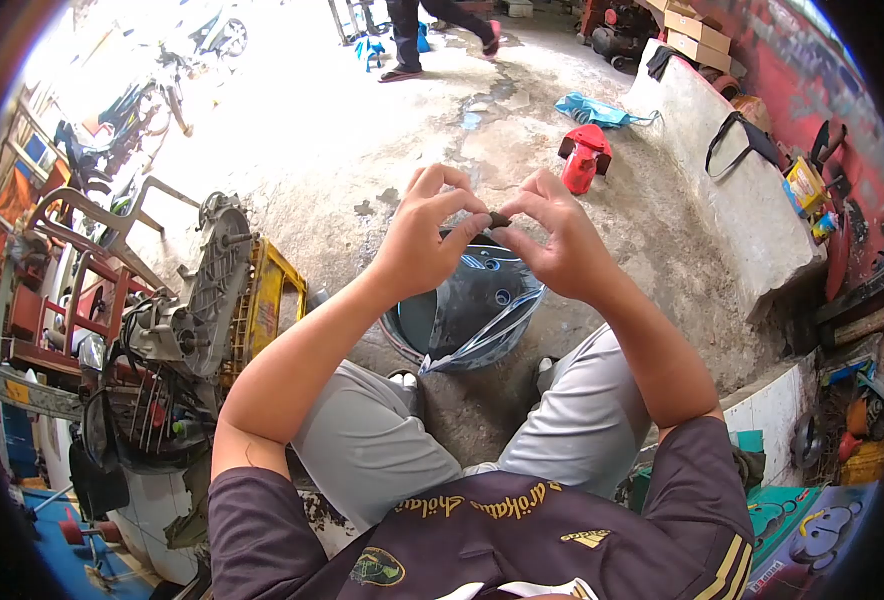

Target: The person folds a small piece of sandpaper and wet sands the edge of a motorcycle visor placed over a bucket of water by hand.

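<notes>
Concrete floor [362, 165], worn and stained, is stretching out under everything near me.

Item: one dark piece [500, 219], small, hanging in the air between my hands, in view by the far side of the tub [492, 357]. Its long axis is running roughly crosswise, left to right; with its ends partly covered, I cannot tell which end is the front.

Grip: my left hand [424, 232] is pinching one end between thumb and finger; my right hand [564, 240] is pinching the other likewise, remaining fingers curling clear. Two-ended holding is probably steadying so small a piece and leaving its middle visible.

Beneath: the tub, sitting between my legs [362, 425], presumably for easy reach, is holding a black panel [462, 305] with round holes.

Beyond: one red part [584, 168], lying ahead to the right; one blue bag [594, 109], lying past it.

Left side: one engine casing [220, 250], standing beside a yellow crate [280, 285]; one chair [127, 222], beyond.

Right side: one pale ledge [707, 200], bearing a black strap [724, 140].

Far off: one person [407, 35], apparently walking.
</notes>
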Motion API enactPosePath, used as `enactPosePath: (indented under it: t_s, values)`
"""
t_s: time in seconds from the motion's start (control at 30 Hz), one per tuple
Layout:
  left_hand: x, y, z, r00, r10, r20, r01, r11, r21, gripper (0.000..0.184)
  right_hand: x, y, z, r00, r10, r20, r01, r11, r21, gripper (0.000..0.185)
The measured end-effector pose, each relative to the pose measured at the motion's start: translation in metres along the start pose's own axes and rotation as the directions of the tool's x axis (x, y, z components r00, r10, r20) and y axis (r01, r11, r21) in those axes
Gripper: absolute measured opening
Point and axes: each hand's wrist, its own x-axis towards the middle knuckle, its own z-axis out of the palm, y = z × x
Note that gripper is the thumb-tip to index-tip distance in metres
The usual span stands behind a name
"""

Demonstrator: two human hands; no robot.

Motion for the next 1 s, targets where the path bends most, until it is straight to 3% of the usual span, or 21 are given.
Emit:
enactPosePath:
  t_s: [0.3, 0.37, 0.4, 0.47, 0.5, 0.57, 0.67, 1.0]
  values:
    - [0.001, 0.003, 0.003, 1.000, -0.019, -0.021, 0.018, 1.000, -0.016, 0.016, 0.000, -0.001, -0.001, 1.000, 0.017, -0.013, -0.017, 1.000, 0.002, 0.020]
    - [0.001, -0.005, 0.006, 0.986, -0.158, 0.058, 0.166, 0.969, -0.184, 0.017, 0.001, 0.000, -0.001, 1.000, 0.006, -0.027, -0.005, 1.000, 0.025, 0.019]
    - [0.000, -0.008, 0.009, 0.986, -0.158, 0.058, 0.166, 0.969, -0.184, 0.017, 0.001, 0.000, -0.002, 1.000, 0.006, -0.027, -0.006, 1.000, 0.025, 0.019]
    - [-0.001, -0.014, 0.014, 0.944, -0.293, 0.154, 0.331, 0.815, -0.475, 0.016, 0.002, 0.000, -0.003, 1.000, 0.001, -0.016, 0.000, 1.000, 0.021, 0.019]
    - [-0.001, -0.012, 0.013, 0.943, -0.293, 0.156, 0.331, 0.815, -0.475, 0.016, 0.002, 0.002, -0.003, 1.000, 0.002, -0.016, -0.002, 1.000, 0.021, 0.019]
    - [-0.001, -0.008, 0.010, 0.981, -0.173, 0.084, 0.186, 0.965, -0.185, 0.014, 0.001, 0.005, -0.003, 1.000, -0.013, -0.011, 0.013, 1.000, 0.001, 0.019]
    - [-0.001, -0.003, 0.007, 0.994, -0.103, 0.037, 0.105, 0.992, -0.072, 0.014, 0.000, 0.007, -0.004, 0.999, 0.034, 0.040, -0.034, 0.999, 0.012, 0.016]
    - [-0.001, -0.002, 0.004, 0.993, -0.090, 0.073, 0.094, 0.994, -0.053, 0.016, 0.001, 0.004, -0.003, 0.996, 0.072, 0.061, -0.079, 0.990, 0.117, 0.013]
